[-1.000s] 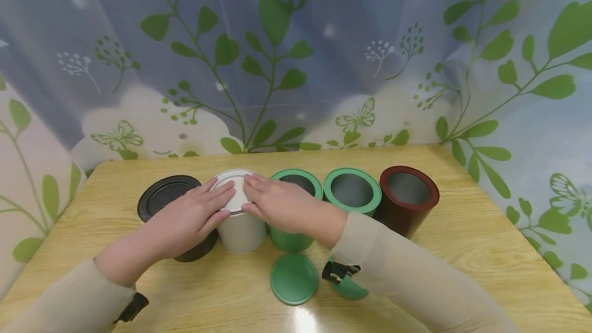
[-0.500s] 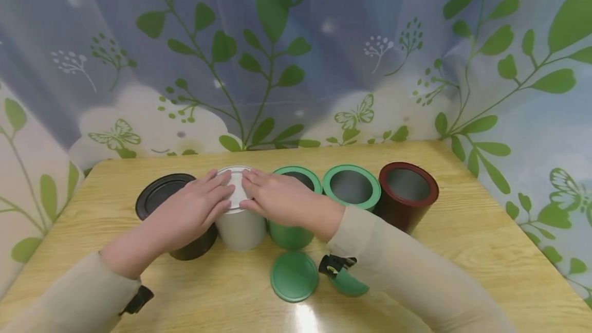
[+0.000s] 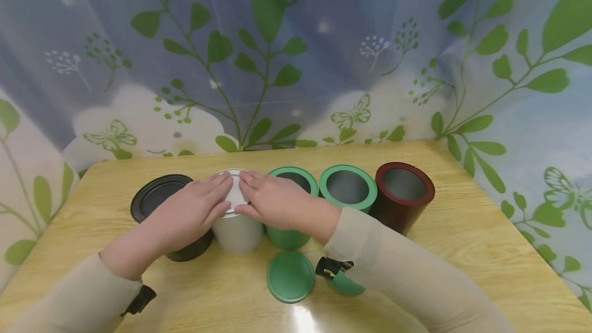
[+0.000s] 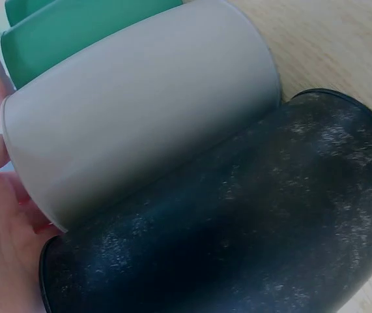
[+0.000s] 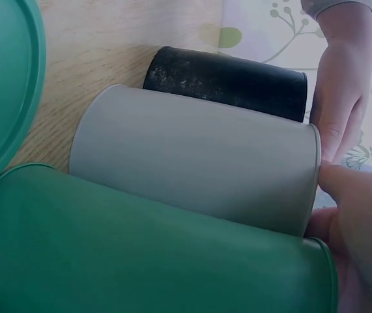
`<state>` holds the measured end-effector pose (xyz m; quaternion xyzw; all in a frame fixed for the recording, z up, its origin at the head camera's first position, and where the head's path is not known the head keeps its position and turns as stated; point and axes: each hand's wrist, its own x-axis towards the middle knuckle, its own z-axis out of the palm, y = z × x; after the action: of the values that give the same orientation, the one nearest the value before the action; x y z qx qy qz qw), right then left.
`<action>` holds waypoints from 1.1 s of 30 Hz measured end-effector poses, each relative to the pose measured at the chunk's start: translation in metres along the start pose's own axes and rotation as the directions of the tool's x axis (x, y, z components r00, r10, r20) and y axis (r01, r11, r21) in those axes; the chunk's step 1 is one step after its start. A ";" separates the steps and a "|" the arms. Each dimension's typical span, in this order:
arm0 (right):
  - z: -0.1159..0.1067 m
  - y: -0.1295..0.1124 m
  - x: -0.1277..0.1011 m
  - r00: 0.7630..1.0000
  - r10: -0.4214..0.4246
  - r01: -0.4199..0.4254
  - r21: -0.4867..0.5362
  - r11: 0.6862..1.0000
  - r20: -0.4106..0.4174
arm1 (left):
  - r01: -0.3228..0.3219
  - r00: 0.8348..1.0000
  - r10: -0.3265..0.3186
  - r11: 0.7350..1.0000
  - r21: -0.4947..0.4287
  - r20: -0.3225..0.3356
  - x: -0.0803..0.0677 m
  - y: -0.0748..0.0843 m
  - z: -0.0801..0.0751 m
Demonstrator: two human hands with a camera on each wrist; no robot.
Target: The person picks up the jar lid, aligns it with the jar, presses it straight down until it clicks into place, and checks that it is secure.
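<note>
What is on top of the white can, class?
A white lid sits on the white can, with the left hand and right hand lying flat on it. The hands cover most of the lid; the can's inside is hidden.

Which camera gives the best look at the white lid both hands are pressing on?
The head view: only there does the white lid show from above, on the grey can, with the left hand and right hand flat on it. Both wrist views show mainly the can's side wall and at most the lid's edge.
</note>
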<state>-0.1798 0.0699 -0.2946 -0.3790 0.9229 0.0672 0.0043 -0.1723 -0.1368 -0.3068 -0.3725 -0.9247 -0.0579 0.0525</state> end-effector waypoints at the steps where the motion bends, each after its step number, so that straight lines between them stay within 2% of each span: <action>1: 0.000 0.000 0.000 1.000 0.003 -0.003 0.000 1.000 0.002 | -0.005 1.000 0.005 1.000 0.007 0.000 0.000 0.000 0.000; 5: -0.002 0.000 -0.002 1.000 0.012 -0.012 -0.001 1.000 0.008 | -0.011 1.000 0.011 1.000 0.003 0.013 0.002 0.001 -0.003; 10: -0.002 -0.002 -0.001 1.000 0.023 -0.023 -0.009 1.000 0.017 | 0.008 0.999 -0.006 0.998 -0.058 0.043 0.004 0.001 -0.006; 17: 0.000 -0.004 -0.001 0.999 0.042 -0.044 0.071 0.997 0.035 | 0.052 0.991 -0.036 0.991 -0.124 0.129 0.001 0.000 -0.008; 22: 0.000 -0.004 0.000 0.999 0.036 -0.038 0.069 0.997 0.032 | 0.076 0.984 -0.053 0.988 -0.133 0.169 -0.002 0.002 -0.009; 33: -0.003 -0.007 0.001 0.997 0.053 -0.058 0.108 0.992 0.047 | 0.105 0.977 -0.076 0.985 -0.139 0.199 -0.003 0.006 -0.012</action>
<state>-0.1757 0.0643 -0.2924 -0.3510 0.9350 0.0250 0.0435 -0.1653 -0.1364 -0.2950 -0.3365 -0.9346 -0.0926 -0.0677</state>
